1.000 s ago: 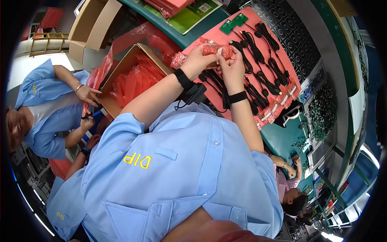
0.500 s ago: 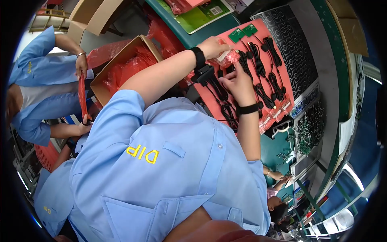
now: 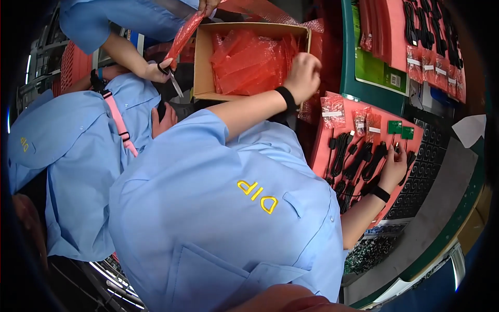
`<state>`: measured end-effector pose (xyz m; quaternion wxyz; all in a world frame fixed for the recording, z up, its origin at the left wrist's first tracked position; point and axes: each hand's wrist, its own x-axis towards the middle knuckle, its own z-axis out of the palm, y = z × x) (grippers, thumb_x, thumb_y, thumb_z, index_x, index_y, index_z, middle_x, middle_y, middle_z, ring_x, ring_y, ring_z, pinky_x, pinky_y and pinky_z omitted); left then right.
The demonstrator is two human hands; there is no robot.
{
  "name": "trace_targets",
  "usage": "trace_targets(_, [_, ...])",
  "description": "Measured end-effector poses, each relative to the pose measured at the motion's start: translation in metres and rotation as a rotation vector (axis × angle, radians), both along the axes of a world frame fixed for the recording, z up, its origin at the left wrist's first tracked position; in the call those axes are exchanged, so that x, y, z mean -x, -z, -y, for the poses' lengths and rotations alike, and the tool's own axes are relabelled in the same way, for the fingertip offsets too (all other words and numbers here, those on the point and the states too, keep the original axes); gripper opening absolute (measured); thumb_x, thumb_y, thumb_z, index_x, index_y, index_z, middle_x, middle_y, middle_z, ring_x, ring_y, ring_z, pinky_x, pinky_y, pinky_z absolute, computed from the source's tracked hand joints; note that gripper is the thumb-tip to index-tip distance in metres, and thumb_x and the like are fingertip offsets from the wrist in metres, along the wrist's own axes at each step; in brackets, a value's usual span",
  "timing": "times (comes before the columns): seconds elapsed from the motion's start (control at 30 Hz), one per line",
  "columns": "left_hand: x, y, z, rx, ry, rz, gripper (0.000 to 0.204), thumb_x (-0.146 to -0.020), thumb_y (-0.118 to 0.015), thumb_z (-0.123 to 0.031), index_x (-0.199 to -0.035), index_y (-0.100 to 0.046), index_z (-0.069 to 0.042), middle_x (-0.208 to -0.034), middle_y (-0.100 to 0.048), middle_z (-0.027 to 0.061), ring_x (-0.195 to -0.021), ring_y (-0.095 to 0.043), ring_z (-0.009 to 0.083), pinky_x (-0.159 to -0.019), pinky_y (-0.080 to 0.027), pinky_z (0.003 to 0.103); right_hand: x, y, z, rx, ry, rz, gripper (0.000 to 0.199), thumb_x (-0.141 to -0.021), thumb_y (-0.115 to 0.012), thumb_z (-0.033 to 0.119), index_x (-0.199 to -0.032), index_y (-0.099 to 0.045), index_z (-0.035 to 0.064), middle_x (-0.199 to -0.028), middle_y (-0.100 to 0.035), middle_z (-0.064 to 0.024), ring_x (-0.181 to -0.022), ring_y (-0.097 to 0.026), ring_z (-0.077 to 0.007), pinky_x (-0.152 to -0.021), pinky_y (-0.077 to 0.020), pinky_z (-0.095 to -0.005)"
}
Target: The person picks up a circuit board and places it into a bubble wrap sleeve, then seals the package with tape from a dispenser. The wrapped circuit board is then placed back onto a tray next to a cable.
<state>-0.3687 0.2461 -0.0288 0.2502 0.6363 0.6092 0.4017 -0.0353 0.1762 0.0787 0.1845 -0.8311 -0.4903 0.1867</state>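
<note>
My left hand (image 3: 304, 78) is at the right edge of a cardboard box (image 3: 201, 62) filled with red bubble-wrap bags (image 3: 244, 65). Its fingers are curled, and whatever they may hold is hidden. My right hand (image 3: 395, 165) is over a pink foam sheet (image 3: 325, 143), its fingertips pinched at a black cable (image 3: 397, 147) just below two small green circuit boards (image 3: 401, 130). More coiled black cables (image 3: 353, 156) lie to the left of that hand. Above them are red bubble bags with white labels (image 3: 332, 112).
On the left, a co-worker's hands hold a red bubble-wrap strip (image 3: 186, 36) and scissors (image 3: 175, 83). Stacked pink foam (image 3: 387, 31) with cables and bagged pieces stands at the upper right, beside a green packet (image 3: 382, 73). A black patterned tray (image 3: 429, 151) lies right of the foam sheet.
My left hand has left the bubble-wrapped piece and moved to the box. My right hand has come to the cable by the green boards. The view has swung left; labelled bags now show on the foam.
</note>
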Motion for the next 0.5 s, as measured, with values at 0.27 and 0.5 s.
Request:
trace_targets(0.27, [0.168,0.145,0.014,0.675,-0.610,-0.599,0.024,-0.075,-0.063,-0.015,-0.093,-0.052,-0.005,-0.114,-0.048,0.0177,-0.110,-0.046,0.0364,-0.092,-0.039,0.045,-0.008,0.031,-0.035,0.017,-0.025,0.079,0.034,-0.083,-0.064,0.028,-0.109,-0.063,0.0063,-0.077,-0.065,-0.0079,-0.068,-0.060,-0.0160,-0.063,-0.0469,-0.0297])
trace_targets(0.5, [0.102,0.041,-0.059,0.224,-0.202,0.185,0.026,-0.080,-0.062,-0.010,-0.103,-0.053,-0.002,-0.100,-0.061,0.0120,-0.091,-0.059,0.0258,-0.081,-0.047,0.035,-0.023,0.086,-0.062,-0.131,-0.022,0.203,0.027,-0.075,-0.069,0.026,-0.091,-0.066,0.0039,-0.089,-0.065,-0.0155,-0.082,-0.063,-0.0289,-0.074,-0.0495,-0.0372])
